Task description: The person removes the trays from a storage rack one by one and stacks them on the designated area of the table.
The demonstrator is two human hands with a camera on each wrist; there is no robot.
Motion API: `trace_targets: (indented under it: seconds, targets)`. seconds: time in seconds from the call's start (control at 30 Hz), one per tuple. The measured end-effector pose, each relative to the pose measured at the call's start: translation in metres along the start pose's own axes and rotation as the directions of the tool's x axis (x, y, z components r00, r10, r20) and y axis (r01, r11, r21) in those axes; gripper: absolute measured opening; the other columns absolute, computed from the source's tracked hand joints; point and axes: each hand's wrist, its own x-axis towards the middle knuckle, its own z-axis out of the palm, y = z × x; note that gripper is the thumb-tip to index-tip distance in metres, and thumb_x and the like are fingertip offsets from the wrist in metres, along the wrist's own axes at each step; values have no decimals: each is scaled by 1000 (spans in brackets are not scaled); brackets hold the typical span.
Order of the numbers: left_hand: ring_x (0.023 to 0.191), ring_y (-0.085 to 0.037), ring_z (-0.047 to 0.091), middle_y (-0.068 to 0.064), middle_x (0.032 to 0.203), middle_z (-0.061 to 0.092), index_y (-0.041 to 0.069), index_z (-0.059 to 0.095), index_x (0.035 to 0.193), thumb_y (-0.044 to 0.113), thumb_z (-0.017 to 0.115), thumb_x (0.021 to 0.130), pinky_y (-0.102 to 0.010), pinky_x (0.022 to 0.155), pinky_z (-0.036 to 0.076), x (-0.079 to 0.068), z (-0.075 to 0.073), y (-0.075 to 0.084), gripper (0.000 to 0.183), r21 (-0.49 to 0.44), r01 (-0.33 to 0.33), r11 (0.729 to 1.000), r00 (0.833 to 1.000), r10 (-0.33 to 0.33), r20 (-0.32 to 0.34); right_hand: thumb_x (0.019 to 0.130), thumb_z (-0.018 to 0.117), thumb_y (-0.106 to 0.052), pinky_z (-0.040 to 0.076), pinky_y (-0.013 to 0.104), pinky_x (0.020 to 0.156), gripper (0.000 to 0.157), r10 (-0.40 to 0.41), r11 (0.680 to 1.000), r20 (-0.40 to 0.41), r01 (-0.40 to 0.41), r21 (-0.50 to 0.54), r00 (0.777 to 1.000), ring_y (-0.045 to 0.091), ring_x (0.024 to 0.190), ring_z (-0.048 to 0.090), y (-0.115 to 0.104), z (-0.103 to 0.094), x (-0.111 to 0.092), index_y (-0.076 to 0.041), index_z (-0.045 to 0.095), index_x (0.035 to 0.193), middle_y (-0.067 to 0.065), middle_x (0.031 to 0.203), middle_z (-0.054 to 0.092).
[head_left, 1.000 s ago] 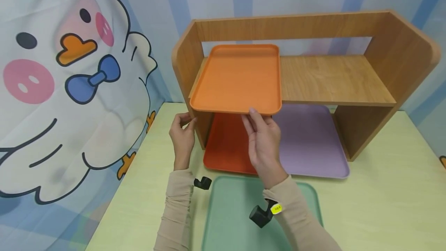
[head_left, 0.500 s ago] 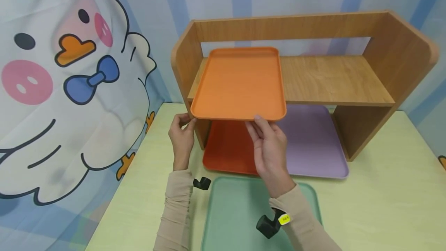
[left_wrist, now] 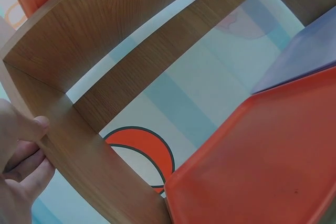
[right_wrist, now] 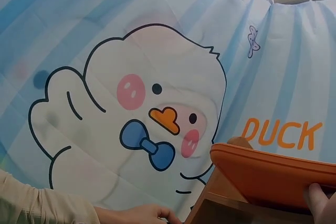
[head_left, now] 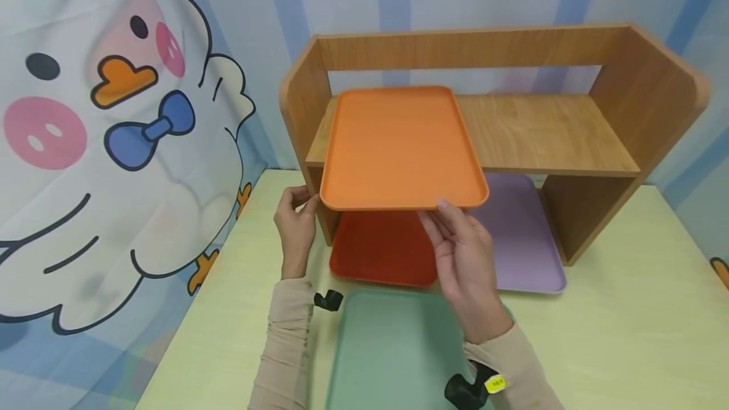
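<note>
My right hand (head_left: 469, 274) pinches the front edge of an orange tray (head_left: 401, 150), thumb on top and fingers beneath. The tray's front overhangs the upper board of a wooden desktop shelf (head_left: 547, 131), on its left half. In the right wrist view the orange tray (right_wrist: 262, 174) appears edge-on, with its underside showing and the right thumb (right_wrist: 318, 203) at its rim. My left hand (head_left: 297, 229) grips the shelf's left side panel (left_wrist: 79, 140); the left wrist view has the thumb (left_wrist: 41, 124) on the panel's front edge.
Under the shelf a red tray (head_left: 381, 248) lies left of a purple tray (head_left: 526, 245). A green tray (head_left: 398, 340) lies on the pale table (head_left: 638, 309) in front, partly behind the right arm. A duck-print cloth (head_left: 142, 207) hangs behind and to the left.
My right hand has drawn the orange tray toward me and slightly right, so it covers less of the upper board. The left hand has stayed on the side panel.
</note>
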Motion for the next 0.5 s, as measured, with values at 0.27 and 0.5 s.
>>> trace_targets:
  seconds: [0.27, 0.5]
  targets:
    - [96, -25, 65, -15, 97, 66, 0, 62, 103, 6, 69, 86, -38, 85, 56, 1, 1, -2, 19, 16, 15, 1000, 1000, -15, -5, 92, 60, -3, 47, 34, 100, 24, 9, 999, 17, -9, -30, 1000, 17, 107, 66, -13, -12, -10, 1, 62, 116, 6, 102, 71]
    - [97, -25, 65, -15, 99, 66, 1, 62, 104, 10, 69, 87, -38, 86, 56, 1, 0, -2, 20, 28, 14, 1000, 1000, -14, 3, 95, 55, -2, 51, 31, 96, 19, 4, 999, 59, -1, -38, 998, 16, 102, 68, -26, -24, -15, -1, 65, 110, 5, 98, 73]
